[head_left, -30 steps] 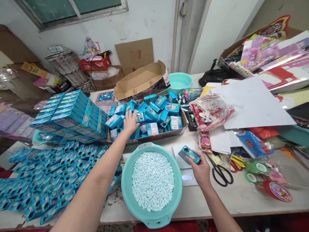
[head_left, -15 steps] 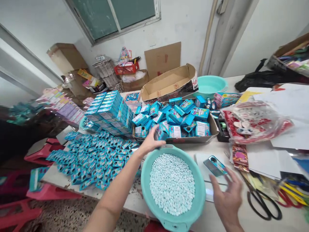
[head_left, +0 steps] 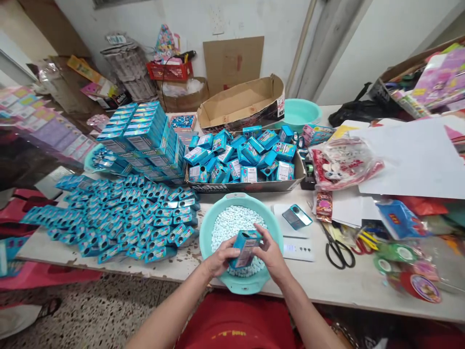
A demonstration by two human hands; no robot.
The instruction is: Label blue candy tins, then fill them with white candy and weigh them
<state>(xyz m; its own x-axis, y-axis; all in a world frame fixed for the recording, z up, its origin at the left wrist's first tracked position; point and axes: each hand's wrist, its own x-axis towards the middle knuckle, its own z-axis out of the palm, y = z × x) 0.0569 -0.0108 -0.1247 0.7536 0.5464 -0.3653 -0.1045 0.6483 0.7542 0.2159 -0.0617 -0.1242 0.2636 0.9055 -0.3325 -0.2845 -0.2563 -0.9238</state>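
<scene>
My left hand (head_left: 221, 257) grips a small blue cardboard box (head_left: 244, 252) over the basin. My right hand (head_left: 271, 249) is at the box's right side, thumb and fingers at its edge and top. Beneath them is a turquoise plastic basin (head_left: 207, 223) full of small pale mint candies (head_left: 236, 219). Right of the basin lies a white digital scale (head_left: 298, 249) with a lit display. Another blue box (head_left: 297, 216), its flap out and a round dark window showing, lies on the scale.
Behind the basin a cardboard carton (head_left: 250, 186) holds many blue boxes. To the left, rows of blue boxes (head_left: 123, 218) cover the table, with a tall stack (head_left: 145, 131) behind. Scissors (head_left: 337, 247), tape rolls (head_left: 403, 253) and plastic bags (head_left: 345, 162) lie to the right.
My left hand has brought a blue box from the carton's front edge to above the basin. My right hand has left the scale's side and come to that box. The view has tilted down.
</scene>
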